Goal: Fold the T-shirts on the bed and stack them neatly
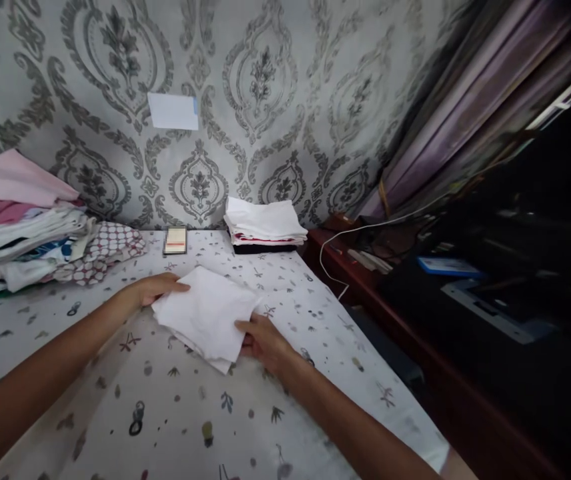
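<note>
Cloth (208, 313), white and seemingly folded, held over the bed (165, 427), my left hand (158, 287) pinching its left edge, my right hand (263, 340) gripping its right; beyond, at left, a heap of clothes (35, 233), seemingly not yet folded; farthest, by the wall (315, 93), a neat stack (265, 223) already folded

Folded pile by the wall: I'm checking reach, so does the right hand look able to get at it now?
Probably yes: mainly patterned sheet shows between the right hand and the folded pile, though that hand holds the white cloth and may need to loosen its grip first.
</note>
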### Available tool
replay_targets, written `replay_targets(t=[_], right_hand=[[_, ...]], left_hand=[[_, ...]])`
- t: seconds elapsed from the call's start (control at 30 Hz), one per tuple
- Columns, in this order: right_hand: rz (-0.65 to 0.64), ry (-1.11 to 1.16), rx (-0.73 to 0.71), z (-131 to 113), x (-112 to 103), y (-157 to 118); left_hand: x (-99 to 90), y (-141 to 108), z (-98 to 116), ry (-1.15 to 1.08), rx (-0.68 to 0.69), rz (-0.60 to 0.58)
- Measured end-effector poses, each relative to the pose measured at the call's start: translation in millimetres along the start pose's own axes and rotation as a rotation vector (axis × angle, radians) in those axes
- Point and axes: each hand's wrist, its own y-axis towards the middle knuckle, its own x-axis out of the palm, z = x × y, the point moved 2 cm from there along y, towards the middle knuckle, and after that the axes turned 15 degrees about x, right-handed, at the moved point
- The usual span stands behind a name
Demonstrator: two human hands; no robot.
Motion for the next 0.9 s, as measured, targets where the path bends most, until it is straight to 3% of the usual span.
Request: replay_targets(t=[0.2,0.33,0.43,0.57,0.67,0.77,0.83,0.9], right_hand=[[-0.008,0.020,-0.106,-2,-1,-5],[0.002,0.057,-0.184,-20,-28,-12],[0.088,0.063,-0.244,-49,-59,-16],[0.165,-0.038,-0.351,-119,-89,-24],[0.186,-0.177,-0.521,-196,-96,-28],[0.367,-0.319,-0.685,-273,-98,-17],[0.466,-0.356,-0.718,-309,-99,5],[0.547,-0.383,-0.697,-326,-104,37]], left_hand=[[19.3,-18,4,-0.128,0.075,-0.027],[50.2,-21,13,-0.240,0.151,-0.054],[75.4,-8,24,-0.275,0.202,-0.070],[95.9,26,66,-0.221,0.337,-0.027],[99.9,59,122,-0.225,0.524,0.049],[100.4,98,174,-0.245,0.709,0.148],[100.8,129,190,-0.226,0.712,0.240],[100.9,160,187,-0.192,0.621,0.330]])
